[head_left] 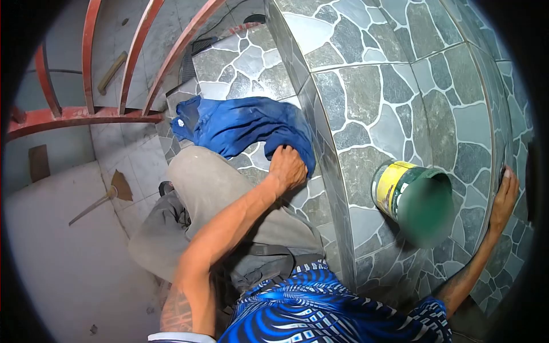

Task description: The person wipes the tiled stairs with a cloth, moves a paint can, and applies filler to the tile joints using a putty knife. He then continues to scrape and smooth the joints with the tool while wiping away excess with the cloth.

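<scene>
My left hand [288, 168] is closed on one end of a crumpled blue cloth [246, 120]. The cloth lies spread over a lower step covered in grey stone-pattern tiles [251, 57]. Far to the right, my right hand [504, 197] rests with its fingers stretched along the edge of the tiled upper step [360, 120]. Between my two hands a green bucket [443, 177] with a yellow label stands on that upper step. Part of the bucket is blurred, so its contents cannot be made out.
A red metal railing [86, 116] with curved bars is at the upper left. Below it, on the pale floor, lies a long-handled brush-like tool [118, 187]. A wooden piece [112, 72] lies behind the bars. My bent knee [200, 166] is beside the cloth.
</scene>
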Demonstrator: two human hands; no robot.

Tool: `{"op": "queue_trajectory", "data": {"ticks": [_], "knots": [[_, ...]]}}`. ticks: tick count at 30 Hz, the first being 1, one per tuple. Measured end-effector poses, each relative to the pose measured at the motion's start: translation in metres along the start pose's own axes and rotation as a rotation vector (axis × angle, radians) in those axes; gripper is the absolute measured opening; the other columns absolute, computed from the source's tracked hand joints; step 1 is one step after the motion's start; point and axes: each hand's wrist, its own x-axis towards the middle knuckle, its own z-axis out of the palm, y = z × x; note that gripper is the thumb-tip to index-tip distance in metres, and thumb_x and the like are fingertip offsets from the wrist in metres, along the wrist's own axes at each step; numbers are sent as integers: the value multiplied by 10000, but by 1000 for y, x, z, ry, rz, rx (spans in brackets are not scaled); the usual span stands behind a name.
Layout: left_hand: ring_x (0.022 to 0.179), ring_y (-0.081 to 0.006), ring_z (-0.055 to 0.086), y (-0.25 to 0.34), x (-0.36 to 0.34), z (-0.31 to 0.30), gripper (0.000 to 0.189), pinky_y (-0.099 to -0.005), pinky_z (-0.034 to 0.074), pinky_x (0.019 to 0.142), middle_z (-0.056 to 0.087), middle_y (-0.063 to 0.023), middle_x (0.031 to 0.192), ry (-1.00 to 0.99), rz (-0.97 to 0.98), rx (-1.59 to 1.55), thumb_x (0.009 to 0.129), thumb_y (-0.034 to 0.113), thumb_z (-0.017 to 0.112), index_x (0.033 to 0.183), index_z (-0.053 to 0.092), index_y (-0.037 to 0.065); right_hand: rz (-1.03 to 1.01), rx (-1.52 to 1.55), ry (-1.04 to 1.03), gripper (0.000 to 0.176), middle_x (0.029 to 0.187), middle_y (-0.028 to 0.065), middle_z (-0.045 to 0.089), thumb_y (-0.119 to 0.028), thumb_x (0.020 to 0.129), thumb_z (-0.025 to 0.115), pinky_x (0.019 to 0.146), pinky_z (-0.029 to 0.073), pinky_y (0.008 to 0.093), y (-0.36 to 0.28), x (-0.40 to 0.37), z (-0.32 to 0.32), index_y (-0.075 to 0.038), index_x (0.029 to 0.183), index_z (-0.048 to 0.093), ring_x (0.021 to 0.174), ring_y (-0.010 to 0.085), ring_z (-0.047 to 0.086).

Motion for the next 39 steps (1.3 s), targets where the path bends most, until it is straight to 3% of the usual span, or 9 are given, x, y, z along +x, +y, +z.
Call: {"op": "queue_trajectory", "data": {"ticks": [5, 10, 14, 21, 25, 32, 34, 37, 39], "knots": [[858, -344, 653, -45, 56, -17, 345, -493, 485, 783, 720, -169, 832, 338, -148, -11, 854, 324, 545, 693, 764, 111, 38, 43, 16, 399, 1272, 174, 625, -300, 1089, 420, 1044, 423, 407, -2, -1, 2, -23, 1293, 622, 1198, 330, 581], [931, -317, 654, -44, 76, -29, 359, -443, 495, 794, 726, -166, 916, 314, -231, 90, 886, 357, 564, 774, 781, 94, -11, 13, -4, 400, 1269, 179, 624, -302, 1087, 421, 1034, 430, 398, 0, -1, -2, -23, 1291, 624, 1192, 329, 584], [962, -289, 605, -5, 19, 4, 300, -424, 430, 805, 708, -113, 914, 147, -13, 134, 874, 361, 599, 798, 786, 139, 31, 27, -3, 403, 1268, 179, 623, -303, 1085, 422, 1030, 432, 397, -13, 3, -1, -22, 1294, 622, 1192, 329, 584], [969, -262, 593, 0, 52, 1, 247, -437, 409, 816, 689, -90, 914, 288, -226, 77, 864, 299, 598, 804, 782, 146, 36, 83, 11, 405, 1271, 174, 623, -307, 1088, 415, 1036, 428, 405, -12, -1, 4, -34, 1308, 618, 1194, 326, 584], [1017, -264, 593, 12, 24, 0, 237, -435, 406, 870, 703, -95, 990, 197, -130, 152, 873, 276, 591, 845, 789, 147, -21, -1, 5, 418, 1280, 170, 620, -323, 1092, 405, 1041, 424, 406, -2, 2, -1, -41, 1319, 613, 1204, 322, 580], [1145, -283, 631, -76, 91, -62, 294, -415, 506, 879, 709, -136, 1162, 122, -412, 40, 909, 234, 537, 1014, 785, 115, 5, 33, 16, 418, 1285, 171, 617, -327, 1091, 409, 1041, 424, 403, -17, 1, -2, -43, 1321, 612, 1218, 321, 572], [1088, -380, 664, -113, 79, -71, 398, -491, 555, 875, 708, -220, 1115, 192, -312, -49, 922, 335, 500, 889, 761, 37, 20, 65, 6, 420, 1287, 170, 617, -330, 1091, 408, 1046, 422, 401, -13, 2, 0, -43, 1319, 615, 1223, 320, 570], [1161, -357, 627, -127, 66, -77, 391, -447, 503, 967, 697, -207, 1169, -83, -308, -18, 910, 312, 474, 974, 780, 76, 16, 40, 13, 422, 1293, 169, 616, -333, 1090, 408, 1052, 419, 395, -9, 2, 1, -45, 1315, 619, 1229, 313, 569], [1137, -363, 622, -106, 62, -68, 383, -446, 506, 935, 698, -216, 1129, 12, -292, 55, 906, 318, 480, 944, 787, 92, 14, 22, 8, 421, 1299, 166, 615, -333, 1090, 409, 1055, 418, 391, -8, 3, 1, -47, 1315, 620, 1232, 308, 570]]}}
